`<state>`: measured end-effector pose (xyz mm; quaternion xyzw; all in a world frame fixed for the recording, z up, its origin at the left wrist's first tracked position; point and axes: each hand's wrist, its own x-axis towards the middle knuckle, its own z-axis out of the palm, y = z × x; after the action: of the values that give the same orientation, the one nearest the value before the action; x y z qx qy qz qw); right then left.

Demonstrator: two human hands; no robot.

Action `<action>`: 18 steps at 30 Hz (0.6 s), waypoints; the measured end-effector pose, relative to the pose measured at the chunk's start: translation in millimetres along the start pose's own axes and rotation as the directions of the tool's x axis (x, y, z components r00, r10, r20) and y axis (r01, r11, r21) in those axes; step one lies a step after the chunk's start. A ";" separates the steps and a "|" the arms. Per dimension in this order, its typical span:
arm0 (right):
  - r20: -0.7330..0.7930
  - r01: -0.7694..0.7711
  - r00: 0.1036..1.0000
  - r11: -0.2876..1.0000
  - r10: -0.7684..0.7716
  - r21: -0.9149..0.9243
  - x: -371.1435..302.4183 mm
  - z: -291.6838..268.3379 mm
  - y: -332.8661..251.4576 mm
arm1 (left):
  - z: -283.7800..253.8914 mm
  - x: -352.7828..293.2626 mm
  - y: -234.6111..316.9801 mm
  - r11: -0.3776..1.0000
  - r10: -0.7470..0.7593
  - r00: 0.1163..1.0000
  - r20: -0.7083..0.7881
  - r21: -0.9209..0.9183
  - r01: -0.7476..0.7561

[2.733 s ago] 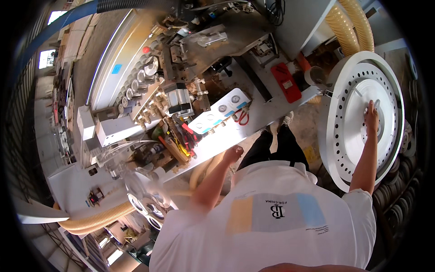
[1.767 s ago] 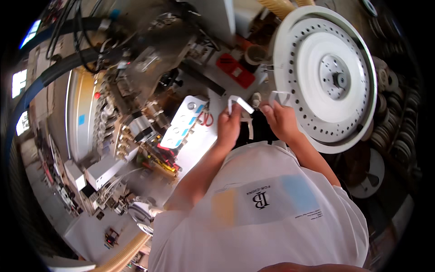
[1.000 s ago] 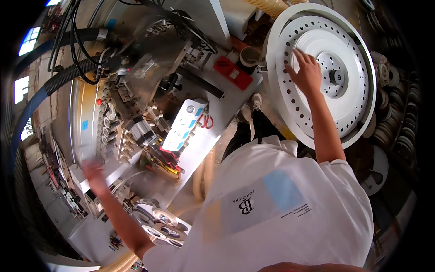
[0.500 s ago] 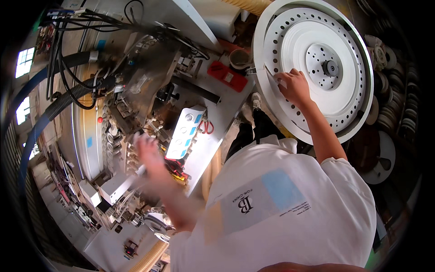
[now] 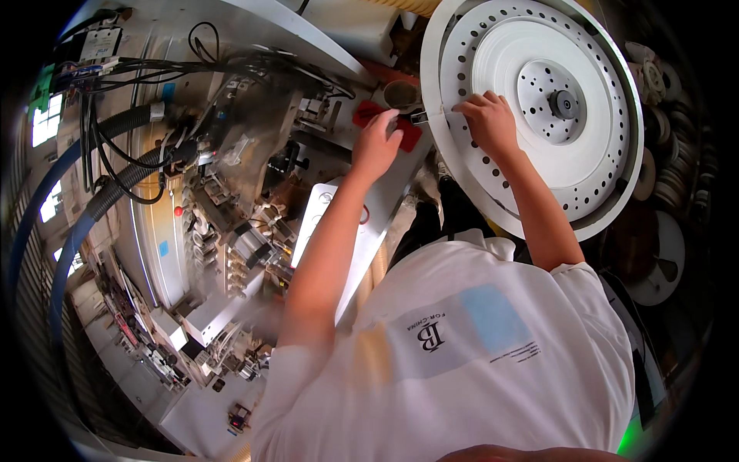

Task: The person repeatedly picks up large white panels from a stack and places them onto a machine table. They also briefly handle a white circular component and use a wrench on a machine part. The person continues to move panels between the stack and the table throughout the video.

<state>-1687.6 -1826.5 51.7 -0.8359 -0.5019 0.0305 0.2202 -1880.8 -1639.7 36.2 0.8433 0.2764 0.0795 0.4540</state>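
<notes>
Two bare hands by the left edge of a large white perforated wheel: left hand beside a small metal latch, fingers half-curled, any hold impossible to tell; right hand over the wheel's holed face, fingertips bent, hold likewise unclear. Dark central knob, presumably for keeping the wheel seated.

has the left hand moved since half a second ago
Yes. Judged by the white panel, the left hand went from left of it to its upper right, now overlapping the red case in view.
</notes>
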 end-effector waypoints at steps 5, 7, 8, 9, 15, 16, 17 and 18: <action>0.166 -0.105 0.984 0.972 0.070 0.210 17.1 9.0 -0.2 | 7.2 13.8 24.7 0.913 0.029 0.992 0.124 0.401 -0.077; 0.201 -0.098 0.978 0.963 0.047 0.250 20.8 5.1 -0.7 | 6.9 15.6 18.5 0.871 0.019 0.988 0.151 0.484 -0.091; 0.194 -0.086 0.980 0.962 0.035 0.260 21.7 -0.4 -0.9 | 2.8 15.6 10.6 0.852 0.039 0.990 0.135 0.514 -0.103; 0.188 -0.069 0.982 0.961 0.018 0.267 24.4 -12.8 -3.6 | -4.9 15.0 -2.7 0.832 0.059 0.992 0.114 0.543 -0.112; 0.119 0.008 0.992 0.964 -0.041 0.265 47.5 -37.9 -41.1 | -46.4 -6.9 -38.3 0.785 0.208 0.976 0.060 0.586 -0.203; 0.078 0.103 0.989 0.965 -0.125 0.241 51.1 -30.6 -47.6 | -51.9 -10.4 -41.5 0.785 0.206 0.978 0.036 0.591 -0.187; 0.040 0.198 0.977 0.956 -0.211 0.215 55.4 -23.8 -55.2 | -56.5 -14.1 -45.7 0.789 0.208 0.978 0.017 0.588 -0.178; 0.064 0.247 0.963 0.951 -0.263 0.187 59.9 -19.1 -69.3 | -63.7 -19.2 -51.9 0.790 0.206 0.979 -0.012 0.592 -0.159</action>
<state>-1710.1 -1754.3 106.8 -0.7389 -0.6103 0.0830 0.2733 -1941.8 -1581.5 33.2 0.9612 0.2217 0.0655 0.1506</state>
